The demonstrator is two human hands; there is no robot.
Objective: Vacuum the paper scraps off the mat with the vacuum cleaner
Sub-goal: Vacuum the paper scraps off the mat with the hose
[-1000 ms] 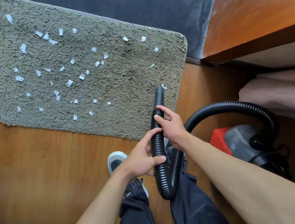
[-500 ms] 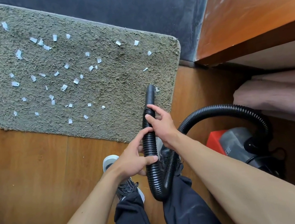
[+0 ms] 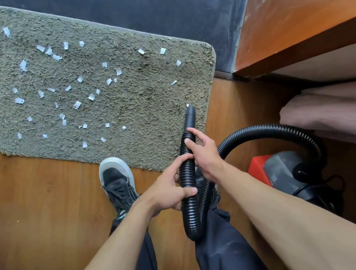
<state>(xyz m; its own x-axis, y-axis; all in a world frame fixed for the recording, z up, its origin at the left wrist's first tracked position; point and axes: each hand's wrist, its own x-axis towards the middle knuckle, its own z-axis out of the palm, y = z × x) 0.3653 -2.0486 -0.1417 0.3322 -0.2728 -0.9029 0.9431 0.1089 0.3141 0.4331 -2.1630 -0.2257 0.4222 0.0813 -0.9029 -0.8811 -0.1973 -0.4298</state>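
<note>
Mat (image 3: 142,98) with paper scraps (image 3: 77,104), gripped hose (image 3: 186,175)

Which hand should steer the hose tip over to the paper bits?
Probably the right hand: it grips the hose closest to the nozzle, which is over the mat. The left hand holds lower down, so it mostly supports. The paper scraps lie left of the nozzle.

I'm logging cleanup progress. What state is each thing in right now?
Mat: lying flat, littered.
Paper scraps: scattered mostly over the mat's left and middle, not yet vacuumed.
Hose: looped, held by both hands.
Nozzle: pointing at the mat's right edge, one scrap at its tip.
Left hand: grip round the hose, lower down.
Right hand: grip round the hose nearer the nozzle.
Vacuum cleaner: at the person's right; running or not, cannot tell.
</note>
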